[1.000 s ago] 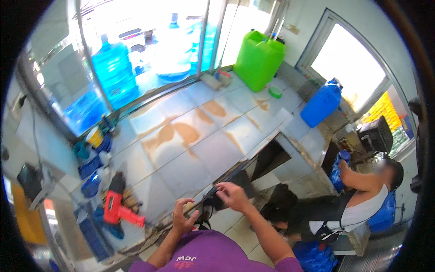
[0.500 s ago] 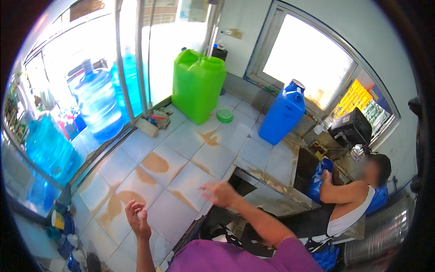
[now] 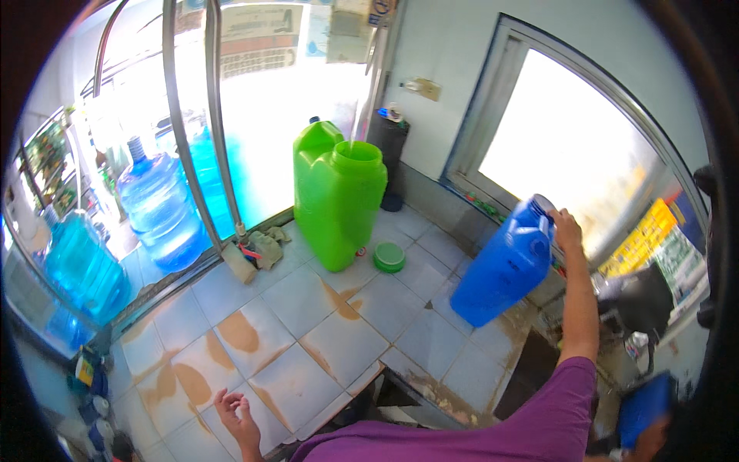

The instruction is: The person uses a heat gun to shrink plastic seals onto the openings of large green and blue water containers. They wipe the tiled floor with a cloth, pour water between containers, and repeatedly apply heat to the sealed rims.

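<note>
Gripping blue jug, right hand; contents hidden.

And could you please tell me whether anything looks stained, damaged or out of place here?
Yes: brown patches mark the pale tiled counter, breaking its even colour, though I cannot tell whether they are spills, stains or wear. The green container stands uncapped, a green lid lying beside it.

Pale wall; bright window; tiled counter
</note>
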Motion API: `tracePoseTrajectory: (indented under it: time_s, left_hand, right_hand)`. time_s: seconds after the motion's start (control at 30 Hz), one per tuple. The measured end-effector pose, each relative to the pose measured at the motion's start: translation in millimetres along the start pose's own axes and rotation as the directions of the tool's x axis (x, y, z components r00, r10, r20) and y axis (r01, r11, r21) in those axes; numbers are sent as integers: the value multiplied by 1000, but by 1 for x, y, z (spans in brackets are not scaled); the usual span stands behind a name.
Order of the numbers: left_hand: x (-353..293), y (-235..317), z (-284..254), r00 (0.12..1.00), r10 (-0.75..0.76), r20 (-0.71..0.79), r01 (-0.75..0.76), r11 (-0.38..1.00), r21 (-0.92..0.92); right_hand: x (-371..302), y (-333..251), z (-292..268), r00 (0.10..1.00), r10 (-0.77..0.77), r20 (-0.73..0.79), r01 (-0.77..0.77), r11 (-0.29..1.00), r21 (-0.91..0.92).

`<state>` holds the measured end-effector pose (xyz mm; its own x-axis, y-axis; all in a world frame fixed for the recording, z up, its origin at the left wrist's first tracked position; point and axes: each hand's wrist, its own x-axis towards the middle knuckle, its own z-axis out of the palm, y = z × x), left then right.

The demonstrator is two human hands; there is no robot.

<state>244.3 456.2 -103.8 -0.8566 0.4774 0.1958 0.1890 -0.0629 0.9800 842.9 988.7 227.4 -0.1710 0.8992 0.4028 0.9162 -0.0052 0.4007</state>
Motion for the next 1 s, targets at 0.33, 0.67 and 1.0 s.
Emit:
tracePoseTrajectory:
  time_s: [0.33, 0.67, 1.0]
  left_hand:
    - [2, 31, 66, 996, 59, 72, -65, 993, 94]
    - [18, 31, 38, 993, 111, 43, -116, 983, 144]
    - [-2, 18, -46, 982, 72, -176, -55, 993, 100]
  right_hand:
    - [34, -4, 41, 875, -450, -178, 484, 801, 351]
    - [-21, -183, -105, 718, -696, -13, 670, 686, 286]
    - [-85, -303, -190, 705, -704, 88, 597, 656, 461]
